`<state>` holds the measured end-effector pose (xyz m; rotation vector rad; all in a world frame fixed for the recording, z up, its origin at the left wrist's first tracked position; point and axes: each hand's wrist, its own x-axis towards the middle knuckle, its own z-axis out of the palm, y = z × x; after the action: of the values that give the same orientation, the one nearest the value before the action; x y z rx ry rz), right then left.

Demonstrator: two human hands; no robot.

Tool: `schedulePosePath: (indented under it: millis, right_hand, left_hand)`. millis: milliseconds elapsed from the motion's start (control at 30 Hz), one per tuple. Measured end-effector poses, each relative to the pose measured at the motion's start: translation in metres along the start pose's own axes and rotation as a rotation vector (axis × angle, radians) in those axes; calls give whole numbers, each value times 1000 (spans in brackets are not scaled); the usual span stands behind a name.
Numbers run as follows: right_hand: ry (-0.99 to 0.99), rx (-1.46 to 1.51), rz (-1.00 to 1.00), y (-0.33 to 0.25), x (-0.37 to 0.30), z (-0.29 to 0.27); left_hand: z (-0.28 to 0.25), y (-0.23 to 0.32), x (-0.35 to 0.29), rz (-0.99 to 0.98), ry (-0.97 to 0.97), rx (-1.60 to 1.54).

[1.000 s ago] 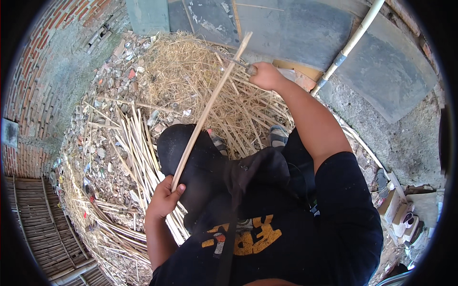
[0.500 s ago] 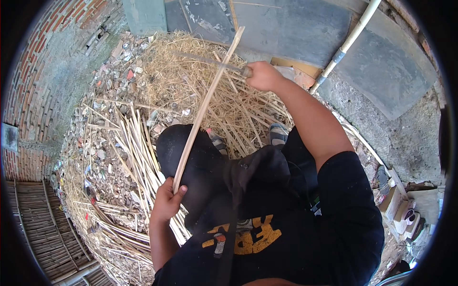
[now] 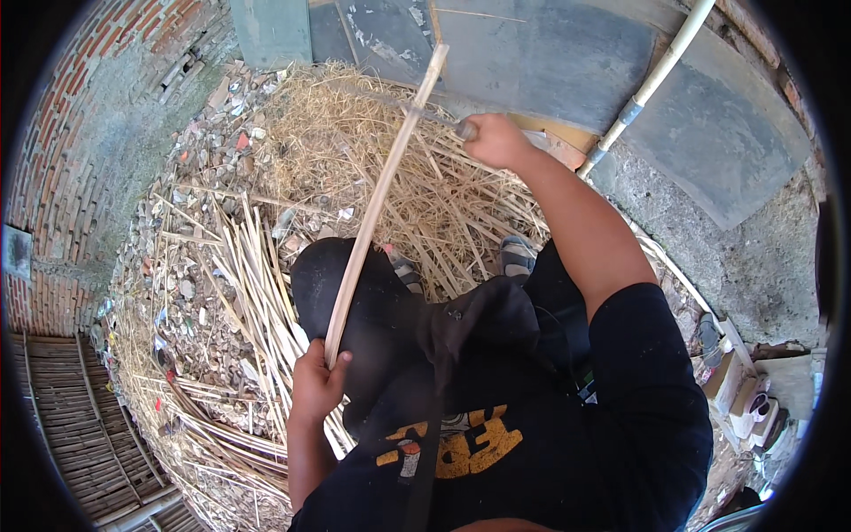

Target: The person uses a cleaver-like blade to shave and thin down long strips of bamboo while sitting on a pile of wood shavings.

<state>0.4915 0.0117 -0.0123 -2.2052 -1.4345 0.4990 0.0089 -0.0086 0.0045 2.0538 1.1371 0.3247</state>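
Note:
My left hand (image 3: 318,381) is closed around the near end of a long, pale bamboo strip (image 3: 376,208). The strip slants up and away to the right, passing over my left knee. My right hand (image 3: 495,142) grips the handle of a knife (image 3: 434,116), whose thin blade reaches left across the strip near its far end. Motion smears the blade, and I cannot tell whether its edge touches the strip. Below the blade lies a heap of thin shavings (image 3: 324,124).
Several split bamboo strips (image 3: 253,275) lie on the rubble at my left, with more (image 3: 222,434) nearer me. Grey panels (image 3: 550,53) and a pale pole (image 3: 651,80) stand beyond. A brick wall (image 3: 66,177) rises at left. Blocks and oddments (image 3: 753,399) sit at right.
My right hand and the knife have shifted slightly right and nearer. The strip's far end has moved a little left, and my left hand has moved slightly nearer and right.

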Motion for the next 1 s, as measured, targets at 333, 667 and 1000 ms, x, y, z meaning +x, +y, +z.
schedulePosePath:
  millis: [333,667,1000]
  right_hand:
    - [96,-31,-205,-29,-19,1]
    - [6,-28,-276,-49,-39,0]
    - [-170,-250,-387,-78,-50,7]
  left_hand:
    - [-8,-13,-6,-40,-58,-105]
    - [-28,-4,-12,-173,-117,220]
    - [-12,-5,-8,-68,-27,32]
